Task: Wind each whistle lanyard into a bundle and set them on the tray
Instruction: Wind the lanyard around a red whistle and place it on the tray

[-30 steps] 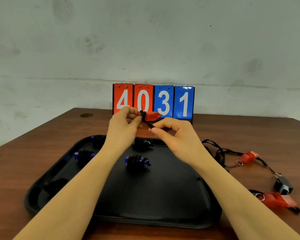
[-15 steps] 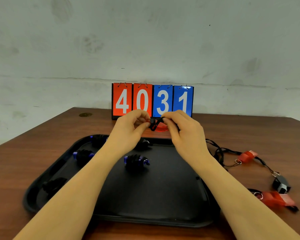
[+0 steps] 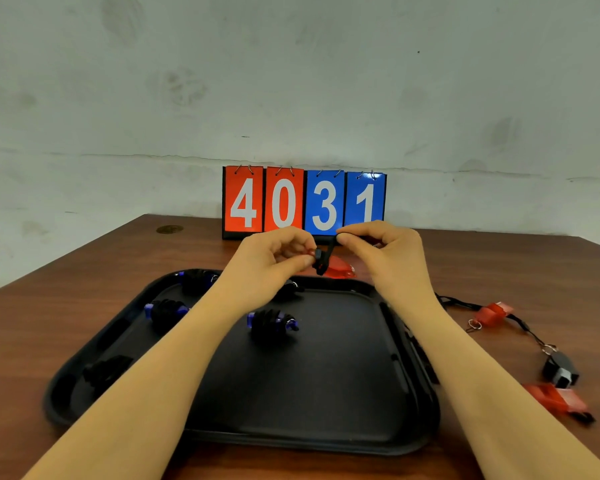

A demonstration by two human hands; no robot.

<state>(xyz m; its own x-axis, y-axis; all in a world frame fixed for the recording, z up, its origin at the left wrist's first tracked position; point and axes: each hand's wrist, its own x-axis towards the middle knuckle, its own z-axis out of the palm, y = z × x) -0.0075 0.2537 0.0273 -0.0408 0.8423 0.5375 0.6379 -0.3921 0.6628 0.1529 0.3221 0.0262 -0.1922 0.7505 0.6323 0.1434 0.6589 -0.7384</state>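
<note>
Both hands raised above the far edge of the black tray (image 3: 326, 434), close together in front of the flip scoreboard (image 3: 303, 201) reading 4031. Left hand (image 3: 271, 261): grip narrow, thumb and forefinger pinched on the wound end of a red whistle (image 3: 338, 269), whose body juts out to the right, just past the tray's far rim. Right hand (image 3: 385, 254): grip also narrow, fingertips nipping the black lanyard cord (image 3: 328, 252) that runs up from the whistle to that pinch; a small black wad of wraps sits between the two hands. On the tray, several finished bundles: a blue whistle wrapped in black cord (image 3: 272, 323) near the middle, a second blue one (image 3: 167, 310) to its left, a third (image 3: 196, 280) at the far left corner, a dark bundle (image 3: 106, 370) by the near left rim, and one more (image 3: 291, 289) partly hidden behind the left wrist. Tray sits on a brown wooden counter (image 3: 49, 323). Off the tray to the right, on the counter, unwound pieces lie with cords loose: a red whistle with split ring (image 3: 492, 313), a black whistle (image 3: 560, 370) nearer, and another red whistle (image 3: 556, 400) nearest the edge. Loose black cord trails from the tray's right rim toward them. Bare forearms reach in from the near edge, across the tray.
</note>
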